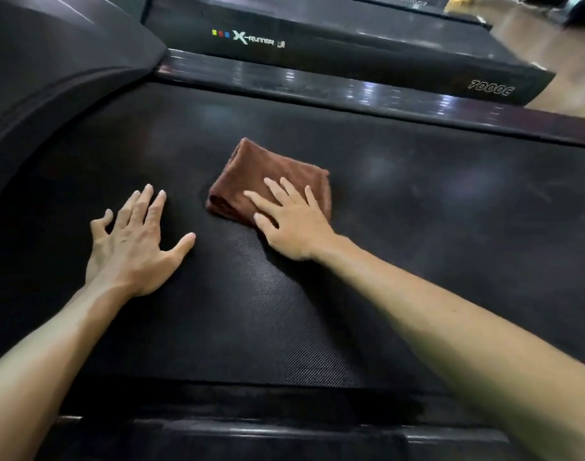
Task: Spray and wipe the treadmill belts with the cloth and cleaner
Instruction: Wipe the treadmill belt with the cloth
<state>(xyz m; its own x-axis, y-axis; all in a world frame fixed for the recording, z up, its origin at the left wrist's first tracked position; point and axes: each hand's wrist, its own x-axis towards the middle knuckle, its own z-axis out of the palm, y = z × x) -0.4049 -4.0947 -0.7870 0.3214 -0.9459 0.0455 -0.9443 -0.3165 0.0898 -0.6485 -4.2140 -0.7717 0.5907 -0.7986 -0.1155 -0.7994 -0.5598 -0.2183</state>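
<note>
A folded brown cloth (251,174) lies flat on the black textured treadmill belt (417,227), near the middle of the view. My right hand (291,221) presses down on the cloth's near right part with straight, spread fingers. To the left of the cloth, my left hand (134,244) rests flat on the bare belt, fingers spread, a short gap away from the cloth. No spray bottle shows in this view.
A glossy side rail (351,91) borders the belt's far edge. Beyond it stands a second treadmill (351,44) marked X-Runner. The black motor cover (51,78) rises at the left. A near side rail (251,434) runs along the bottom.
</note>
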